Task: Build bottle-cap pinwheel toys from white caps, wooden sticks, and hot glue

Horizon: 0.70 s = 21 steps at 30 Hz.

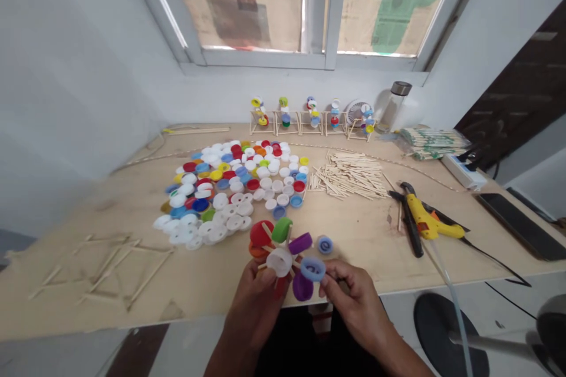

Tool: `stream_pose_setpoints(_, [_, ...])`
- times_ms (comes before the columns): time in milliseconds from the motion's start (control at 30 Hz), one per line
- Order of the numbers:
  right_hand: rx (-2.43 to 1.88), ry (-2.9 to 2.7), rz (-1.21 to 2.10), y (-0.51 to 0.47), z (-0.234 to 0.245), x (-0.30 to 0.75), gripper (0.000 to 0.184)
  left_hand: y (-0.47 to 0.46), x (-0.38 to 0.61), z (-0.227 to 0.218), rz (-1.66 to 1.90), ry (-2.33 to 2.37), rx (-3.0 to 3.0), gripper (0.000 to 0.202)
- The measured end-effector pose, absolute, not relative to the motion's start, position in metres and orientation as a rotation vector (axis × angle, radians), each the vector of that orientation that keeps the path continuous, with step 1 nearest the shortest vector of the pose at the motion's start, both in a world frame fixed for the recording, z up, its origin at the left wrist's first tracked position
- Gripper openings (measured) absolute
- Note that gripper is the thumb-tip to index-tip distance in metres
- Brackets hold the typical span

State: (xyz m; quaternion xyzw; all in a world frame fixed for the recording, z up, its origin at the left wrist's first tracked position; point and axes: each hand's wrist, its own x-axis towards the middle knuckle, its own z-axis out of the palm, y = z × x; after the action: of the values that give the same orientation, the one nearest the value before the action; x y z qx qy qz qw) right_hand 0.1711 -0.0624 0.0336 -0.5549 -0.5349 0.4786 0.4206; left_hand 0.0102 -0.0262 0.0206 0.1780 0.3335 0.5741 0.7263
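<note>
My left hand point(257, 294) is closed round a wheel of bottle caps, gripping it near its white hub cap point(279, 261). Sticks spread out from the hub, bearing red point(260, 233), green point(282, 230), orange and purple caps. With thumb and fingertips my right hand point(349, 291) pinches a light blue bottle cap point(313, 270) at the wheel's right side. Whether that cap is joined to its stick I cannot tell. Another blue cap point(325, 244) lies on the table just beyond my right hand.
Loose bottle caps point(239, 182) cover the table's left middle, beside a heap of short sticks point(354, 174). Stick frames point(106, 265) lie at left. Several finished-looking wheels on stands point(285, 115) line the back. At right are a yellow glue gun point(431, 221), pliers point(411, 227) and a phone point(522, 224).
</note>
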Motion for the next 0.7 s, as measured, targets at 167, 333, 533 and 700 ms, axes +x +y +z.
stream_pose_setpoints(167, [-1.445,-1.208,1.16,-0.064,0.026,0.18,0.039,-0.019,0.013,0.021,1.345,0.801,0.365,0.031])
stream_pose_setpoints(333, [-1.531,-1.072,1.106,-0.067,0.025,0.188,0.042,-0.014,0.013,0.025,1.374,0.94,0.403,0.037])
stream_pose_setpoints(533, [-1.554,-1.132,1.032,-0.075,0.031,0.191,0.044,-0.013,0.013,0.023,1.445,1.057,0.476,0.036])
stream_pose_setpoints(700, [-1.567,-1.25,0.958,-0.084,0.036,0.181,0.04,-0.018,0.017,0.027,1.457,1.119,0.546,0.03])
